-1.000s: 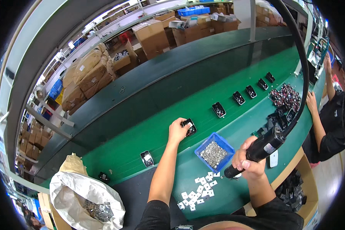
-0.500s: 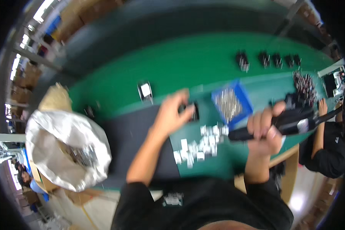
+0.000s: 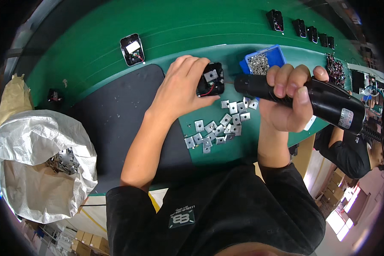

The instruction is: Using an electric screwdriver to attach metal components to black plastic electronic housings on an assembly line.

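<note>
Loose metal plates (image 3: 219,130), small and square, holed: scattered on the green bench (image 3: 247,147), nearest your body, beside the black mat (image 3: 132,111).

Power screwdriver (image 3: 333,100), black, thick-bodied: in your right hand (image 3: 290,91), fingers curled round the barrel, thumb folded against it. Likely the heaviest piece here, rigid — best held at mid-body, where you have it. Its bit points left at the housing; contact cannot be told.

Black housing (image 3: 218,86), open-topped: beyond the plates, between your left hand (image 3: 177,85) and the bit. Your left fingers lie close together along its far left edge, thumb at the near edge, pinching it. Whether it rests or is lifted cannot be told. Probably light, stiff, somewhat slick plastic; hold it by the outer walls — the red wire (image 3: 207,91) inside looks the fragile part. A metal plate (image 3: 210,76) sits within.

Blue bin (image 3: 278,56), holding screws (image 3: 259,64): beyond the screwdriver.

Second housing (image 3: 132,50), open: farther left, on the green belt (image 3: 179,25).
</note>
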`<control>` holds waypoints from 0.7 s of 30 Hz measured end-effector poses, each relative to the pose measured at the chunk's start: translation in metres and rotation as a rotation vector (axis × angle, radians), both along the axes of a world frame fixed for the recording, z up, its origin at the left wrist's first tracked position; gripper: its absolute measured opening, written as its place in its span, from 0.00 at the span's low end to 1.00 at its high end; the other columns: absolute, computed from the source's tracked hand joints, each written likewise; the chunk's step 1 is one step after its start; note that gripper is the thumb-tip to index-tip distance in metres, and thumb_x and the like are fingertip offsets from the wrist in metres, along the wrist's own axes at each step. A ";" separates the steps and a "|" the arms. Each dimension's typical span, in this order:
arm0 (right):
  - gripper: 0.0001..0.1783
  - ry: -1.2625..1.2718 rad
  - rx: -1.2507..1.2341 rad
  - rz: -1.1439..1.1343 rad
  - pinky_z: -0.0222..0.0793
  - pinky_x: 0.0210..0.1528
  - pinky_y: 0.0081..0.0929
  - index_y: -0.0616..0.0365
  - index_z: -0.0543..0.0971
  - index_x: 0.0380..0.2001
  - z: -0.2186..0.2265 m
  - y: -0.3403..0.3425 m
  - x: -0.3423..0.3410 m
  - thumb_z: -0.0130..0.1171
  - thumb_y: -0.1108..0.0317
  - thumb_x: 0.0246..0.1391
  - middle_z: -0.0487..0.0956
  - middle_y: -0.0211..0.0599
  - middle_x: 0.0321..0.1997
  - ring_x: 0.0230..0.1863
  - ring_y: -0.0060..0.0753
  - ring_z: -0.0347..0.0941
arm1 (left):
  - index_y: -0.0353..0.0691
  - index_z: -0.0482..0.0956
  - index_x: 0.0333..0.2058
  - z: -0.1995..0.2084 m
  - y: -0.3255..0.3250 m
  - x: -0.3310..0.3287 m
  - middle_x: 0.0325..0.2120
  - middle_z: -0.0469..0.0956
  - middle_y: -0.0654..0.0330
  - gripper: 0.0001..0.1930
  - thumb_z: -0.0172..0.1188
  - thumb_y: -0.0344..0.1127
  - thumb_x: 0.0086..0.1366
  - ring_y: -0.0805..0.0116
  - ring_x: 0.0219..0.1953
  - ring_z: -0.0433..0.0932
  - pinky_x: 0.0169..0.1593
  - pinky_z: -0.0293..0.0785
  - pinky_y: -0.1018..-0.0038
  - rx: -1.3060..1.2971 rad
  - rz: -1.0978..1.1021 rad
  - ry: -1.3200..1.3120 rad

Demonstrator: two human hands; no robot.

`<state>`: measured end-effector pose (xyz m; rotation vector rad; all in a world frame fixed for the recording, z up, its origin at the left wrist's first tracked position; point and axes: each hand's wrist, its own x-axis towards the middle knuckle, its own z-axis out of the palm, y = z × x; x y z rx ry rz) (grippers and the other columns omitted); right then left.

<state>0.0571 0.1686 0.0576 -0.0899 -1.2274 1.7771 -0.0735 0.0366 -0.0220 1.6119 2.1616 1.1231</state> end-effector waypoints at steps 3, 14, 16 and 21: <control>0.24 0.021 0.094 0.012 0.66 0.30 0.31 0.50 0.63 0.47 -0.008 0.000 -0.012 0.58 0.71 0.48 0.67 0.28 0.22 0.21 0.25 0.64 | 0.35 0.72 0.46 0.000 0.001 0.002 0.42 0.73 0.51 0.36 0.74 0.42 0.35 0.51 0.48 0.70 0.53 0.66 0.62 0.043 -0.015 -0.016; 0.25 -0.016 0.098 0.061 0.66 0.30 0.28 0.49 0.62 0.48 -0.012 0.004 -0.025 0.59 0.72 0.48 0.67 0.26 0.21 0.21 0.23 0.65 | 0.35 0.73 0.43 0.002 0.007 -0.008 0.41 0.73 0.53 0.35 0.73 0.41 0.33 0.53 0.44 0.70 0.50 0.67 0.64 0.011 -0.007 -0.043; 0.25 -0.015 0.089 0.069 0.66 0.30 0.28 0.49 0.62 0.48 -0.013 0.004 -0.026 0.59 0.72 0.48 0.67 0.26 0.20 0.21 0.23 0.65 | 0.35 0.73 0.43 0.003 0.008 -0.009 0.41 0.73 0.54 0.35 0.73 0.41 0.33 0.53 0.44 0.70 0.50 0.67 0.64 0.003 -0.007 -0.036; 0.24 -0.020 0.107 0.111 0.66 0.31 0.28 0.48 0.62 0.48 -0.013 0.006 -0.025 0.59 0.73 0.48 0.67 0.26 0.22 0.22 0.23 0.65 | 0.35 0.73 0.44 0.004 0.008 -0.011 0.41 0.73 0.54 0.35 0.73 0.41 0.33 0.53 0.44 0.70 0.50 0.67 0.64 -0.016 -0.013 -0.053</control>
